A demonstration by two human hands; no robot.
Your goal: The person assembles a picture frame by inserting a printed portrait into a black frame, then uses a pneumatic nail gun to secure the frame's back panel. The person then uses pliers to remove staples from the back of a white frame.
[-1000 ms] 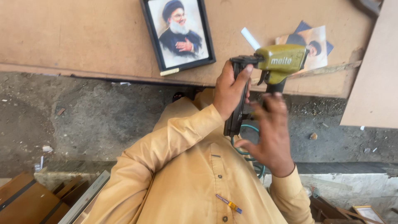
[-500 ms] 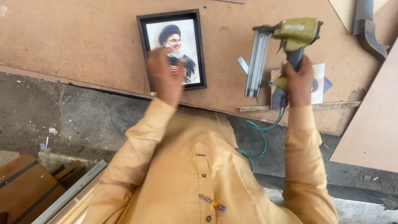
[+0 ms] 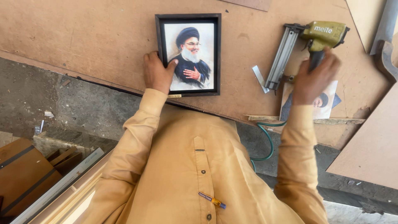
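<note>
A black-framed portrait picture lies flat on a brown board. My left hand grips its lower left corner, thumb on the glass. My right hand is closed around the dark handle of an olive-green pneumatic nail gun, which rests on the board to the right of the frame with its long metal magazine slanting down to the left. A green air hose runs from under my right arm toward my body.
A loose printed photo lies under my right hand. A small metal strip sits beside the magazine. More boards lean at the right. Concrete floor and wooden mouldings are at lower left.
My left hand left the nail gun, moved left and took hold of the framed picture. My right hand carried the nail gun right and lowered it onto the board.
</note>
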